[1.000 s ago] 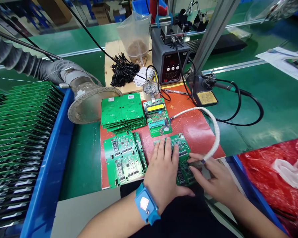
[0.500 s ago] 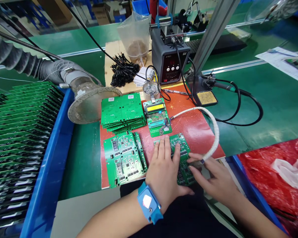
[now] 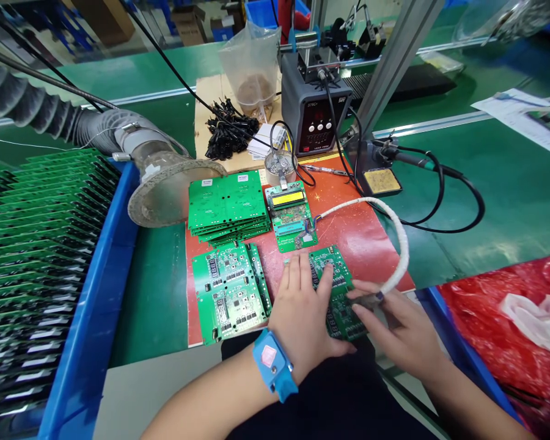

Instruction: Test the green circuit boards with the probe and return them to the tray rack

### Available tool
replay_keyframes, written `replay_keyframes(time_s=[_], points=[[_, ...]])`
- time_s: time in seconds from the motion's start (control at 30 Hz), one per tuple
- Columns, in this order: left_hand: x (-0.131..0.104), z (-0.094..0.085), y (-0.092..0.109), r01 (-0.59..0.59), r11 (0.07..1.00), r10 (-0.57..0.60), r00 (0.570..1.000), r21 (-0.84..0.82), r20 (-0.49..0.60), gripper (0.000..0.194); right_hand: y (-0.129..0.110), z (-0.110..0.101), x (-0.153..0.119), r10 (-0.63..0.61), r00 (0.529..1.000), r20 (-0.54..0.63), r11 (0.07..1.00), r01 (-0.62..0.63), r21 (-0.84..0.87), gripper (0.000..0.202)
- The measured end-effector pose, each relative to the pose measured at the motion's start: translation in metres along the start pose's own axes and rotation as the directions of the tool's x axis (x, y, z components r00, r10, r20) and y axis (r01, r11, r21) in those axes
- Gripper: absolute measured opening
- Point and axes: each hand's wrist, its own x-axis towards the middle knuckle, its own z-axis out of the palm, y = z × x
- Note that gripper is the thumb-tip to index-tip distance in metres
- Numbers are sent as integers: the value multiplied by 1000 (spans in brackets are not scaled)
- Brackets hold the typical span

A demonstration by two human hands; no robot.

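Circuit board (image 3: 337, 278), green and rectangular, lies flat on the red mat (image 3: 366, 235) at the near edge of the bench, directly in front of the person. Its upper face carries rows of small dark components and white printed markings; the near part of it is hidden under the hands, so its full outline cannot be seen.

The left hand (image 3: 302, 315) lies open and flat on the left half of the board, fingers stretched forward, and this seems to press the board down so that it does not slide. A blue wrist strap (image 3: 272, 365) sits on this wrist, probably against static charge.

The right hand (image 3: 396, 330) is at the right edge of the board, with the fingers pinched on the end of a white wrapped cable (image 3: 394, 226). The cable makes a wide arc over the mat and goes back to a small tester board (image 3: 291, 214) with a yellow display, which lies just behind. The cable end touches the board or is very near to it; the exact contact point is covered by the fingers.

To the left, on the same mat, another populated board (image 3: 231, 292) lies apart, and behind it is a stack of boards (image 3: 227, 205). A blue bin (image 3: 96, 293) with many upright boards stands further left, near the fume hose (image 3: 165, 183). The soldering station (image 3: 314, 107) stands at the back.
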Motion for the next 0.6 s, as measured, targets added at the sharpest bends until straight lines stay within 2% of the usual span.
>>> replay_keyframes(time_s=[0.1, 0.2, 0.3, 0.4, 0.5, 0.6], points=[[-10, -9, -10, -13, 1000, 12, 998, -17, -58, 123, -2, 4, 6, 140, 983, -118, 968, -111, 225, 34], [-31, -27, -33, -31, 999, 36, 992, 39, -122, 120, 0, 13, 21, 235, 962, -139, 924, -176, 340, 31], [-53, -44, -69, -59, 990, 77, 987, 125, -144, 117, 9, 22, 35, 246, 965, -94, 921, -203, 332, 31], [-67, -54, -105, -50, 987, 72, 988, 156, -139, 113, 18, 30, 43, 236, 968, -84, 928, -199, 314, 31], [-74, -54, -131, -24, 989, 42, 992, 147, -121, 113, 21, 34, 45, 230, 971, -68, 932, -199, 304, 32], [-75, -48, -143, -4, 991, 18, 994, 132, -106, 113, 21, 36, 45, 209, 977, -52, 947, -189, 259, 32]])
